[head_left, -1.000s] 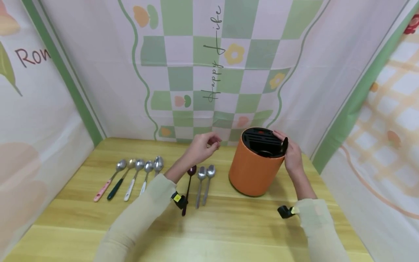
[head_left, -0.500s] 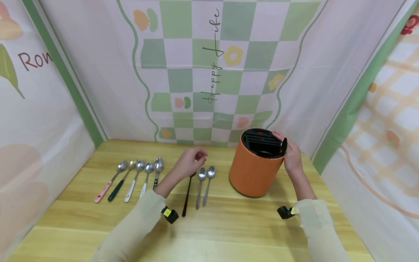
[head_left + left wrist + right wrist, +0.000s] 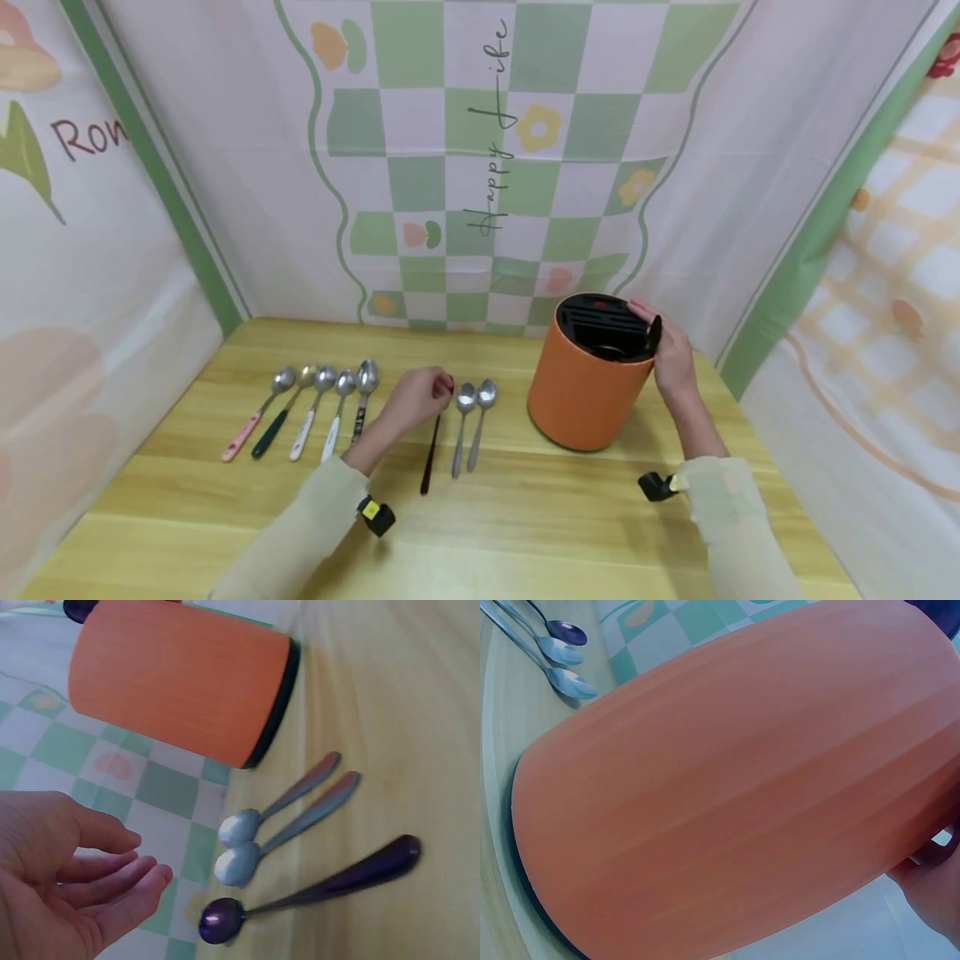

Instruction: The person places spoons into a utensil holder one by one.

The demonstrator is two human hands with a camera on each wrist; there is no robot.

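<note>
In the head view my left hand (image 3: 420, 396) hovers over the bowl of a dark purple spoon (image 3: 430, 458) on the table. The left wrist view shows its fingers (image 3: 127, 900) loosely bent with nothing between them, apart from the purple spoon (image 3: 330, 889). Two plain silver spoons (image 3: 462, 433) lie just right of it, side by side. My right hand (image 3: 675, 367) rests against the right side of an orange utensil holder (image 3: 585, 400), fingers reaching the rim of its black slotted top (image 3: 600, 312). A dark spoon head (image 3: 655, 333) sticks out beside that hand.
Several spoons lie in a row on the left of the table, among them a pink-handled spoon (image 3: 242, 436) and a green-handled spoon (image 3: 270, 433). A patterned cloth (image 3: 480, 167) hangs behind the wooden table (image 3: 525, 533), with more cloth at both sides.
My left hand has moved left and down from beside the orange holder to above the purple spoon. My right hand and the holder stay in place.
</note>
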